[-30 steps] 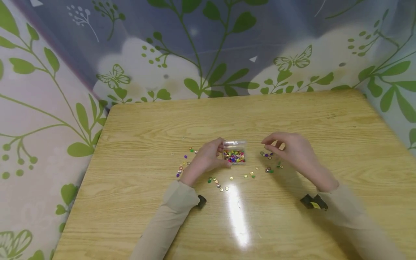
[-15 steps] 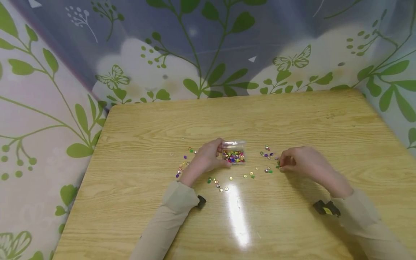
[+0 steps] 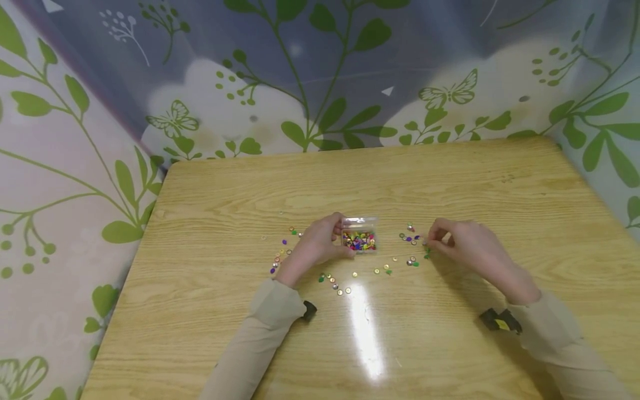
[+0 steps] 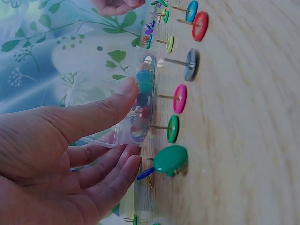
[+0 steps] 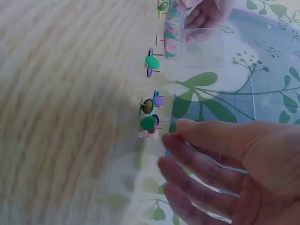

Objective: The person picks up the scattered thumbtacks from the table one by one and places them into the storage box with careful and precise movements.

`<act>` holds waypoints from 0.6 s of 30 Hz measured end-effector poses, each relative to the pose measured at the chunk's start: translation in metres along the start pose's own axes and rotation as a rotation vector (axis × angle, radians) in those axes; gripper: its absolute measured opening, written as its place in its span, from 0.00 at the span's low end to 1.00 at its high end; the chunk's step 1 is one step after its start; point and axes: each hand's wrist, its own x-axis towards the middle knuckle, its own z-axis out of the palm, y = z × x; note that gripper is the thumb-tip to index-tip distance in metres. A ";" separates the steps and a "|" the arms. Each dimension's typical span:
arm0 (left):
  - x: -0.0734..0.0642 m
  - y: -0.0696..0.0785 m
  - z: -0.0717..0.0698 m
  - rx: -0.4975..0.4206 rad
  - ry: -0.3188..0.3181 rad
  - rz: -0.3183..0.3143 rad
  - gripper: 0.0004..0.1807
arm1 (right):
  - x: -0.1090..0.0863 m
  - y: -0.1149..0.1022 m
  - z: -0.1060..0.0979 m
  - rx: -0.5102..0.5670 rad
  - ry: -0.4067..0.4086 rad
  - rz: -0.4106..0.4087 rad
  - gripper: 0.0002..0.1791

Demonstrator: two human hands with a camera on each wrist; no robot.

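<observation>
My left hand (image 3: 319, 240) holds a small clear plastic box (image 3: 361, 221) on the table, thumb at its near side and fingers at its left. Its hinged lid (image 4: 91, 89) stands open at the back, and many-coloured thumbtacks fill the bottom. To the right, my right hand (image 3: 472, 253) is low over the table, thumb and forefinger tips close together beside a loose cluster of thumbtacks. In the right wrist view, a green thumbtack (image 5: 148, 123) lies just beyond those fingertips. I cannot tell whether a tack is between them.
Loose thumbtacks lie left of the left wrist, with a purple thumbtack (image 3: 273, 271) among them. Others lie in front of the box, such as a gold thumbtack (image 3: 348, 290). The wooden table (image 3: 225, 194) meets a leaf-patterned curtain (image 3: 345, 72) at the back.
My right hand has gone from above the upper right tacks down and right to the table, then slightly back up. Several tacks now show where it hovered. The left hand and box have stayed put.
</observation>
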 end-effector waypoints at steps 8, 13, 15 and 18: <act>-0.001 0.000 -0.001 -0.004 0.003 -0.001 0.32 | 0.011 -0.019 0.006 0.013 0.072 -0.091 0.04; -0.001 0.000 -0.001 -0.006 0.002 -0.003 0.32 | 0.022 -0.037 0.014 0.010 0.109 -0.180 0.06; -0.001 0.000 0.000 -0.006 -0.001 -0.003 0.31 | 0.026 -0.044 0.016 0.007 0.117 -0.191 0.06; 0.000 0.001 0.000 0.000 -0.004 -0.005 0.31 | 0.031 -0.053 0.017 0.009 0.130 -0.210 0.06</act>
